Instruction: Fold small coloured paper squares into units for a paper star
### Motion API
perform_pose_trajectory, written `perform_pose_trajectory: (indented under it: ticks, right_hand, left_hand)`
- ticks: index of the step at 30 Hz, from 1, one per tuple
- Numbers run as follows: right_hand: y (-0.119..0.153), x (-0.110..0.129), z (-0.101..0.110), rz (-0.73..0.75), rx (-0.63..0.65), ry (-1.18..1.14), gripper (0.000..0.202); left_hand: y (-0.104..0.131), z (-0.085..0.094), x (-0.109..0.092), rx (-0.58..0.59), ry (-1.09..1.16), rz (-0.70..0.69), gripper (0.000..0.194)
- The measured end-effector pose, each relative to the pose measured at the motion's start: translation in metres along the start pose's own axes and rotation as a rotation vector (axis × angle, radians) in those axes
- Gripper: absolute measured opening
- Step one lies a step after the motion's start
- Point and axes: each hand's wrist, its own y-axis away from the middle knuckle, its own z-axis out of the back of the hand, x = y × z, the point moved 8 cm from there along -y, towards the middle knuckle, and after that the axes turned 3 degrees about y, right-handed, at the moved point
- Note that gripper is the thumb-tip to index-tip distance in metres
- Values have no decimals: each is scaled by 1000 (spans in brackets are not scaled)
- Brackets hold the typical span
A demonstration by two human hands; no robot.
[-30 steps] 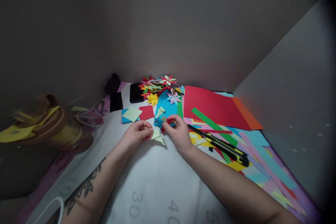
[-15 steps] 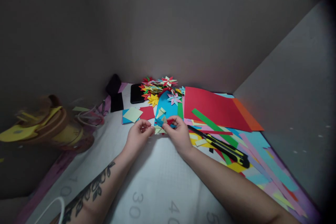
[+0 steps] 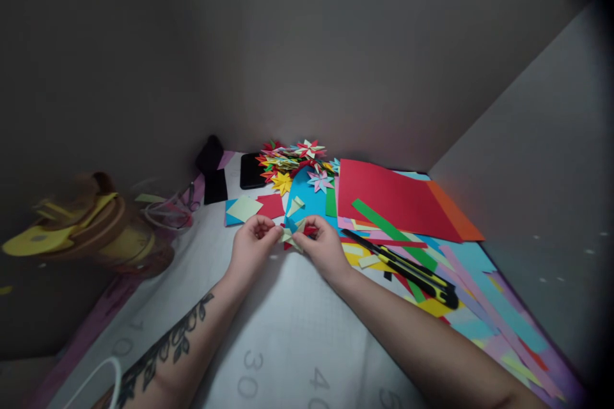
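Between my two hands is a small folded-paper star (image 3: 291, 228) with blue, red and pale green points. My left hand (image 3: 256, 239) pinches a pale green point at its left. Thumb and fingers of my right hand (image 3: 319, 244) close on its right side, partly hiding it. Just beyond lies a loose pale green folded paper piece (image 3: 296, 206) on a blue sheet (image 3: 307, 195). Left of that, pale green (image 3: 244, 209), red and blue paper squares overlap on the white mat (image 3: 273, 326).
Finished paper stars (image 3: 283, 163) are heaped at the back beside a black phone (image 3: 251, 170). To the right lie red sheets (image 3: 393, 198), colored strips and a black-yellow box cutter (image 3: 412, 271). A lidded jar (image 3: 125, 239) stands left, with scissors (image 3: 192, 195) beyond.
My left fingers have moved from beside the paper star onto its left point. The star has turned a little between my hands, and the view has shifted slightly.
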Motion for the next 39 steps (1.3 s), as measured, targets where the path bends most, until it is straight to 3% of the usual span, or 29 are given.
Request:
perform_pose_trajectory:
  ticks: [18,20,25,27,39]
  right_hand:
    - [2,1,-4,-64,33,11,16]
    - [2,3,-4,-49,14,25,16]
    - [2,8,-3,12,-6,68,15]
    - [3,8,-3,29,-5,107,15]
    - [3,10,-6,61,32,93,25]
  left_hand:
    - [-4,-2,1,69,46,76,25]
    - [-4,-1,-5,82,-19,16,21]
    - [8,-9,-38,173,-349,-434,6]
    - [13,-14,-43,217,-420,-536,7]
    - [18,-16,-45,222,-523,-664,11]
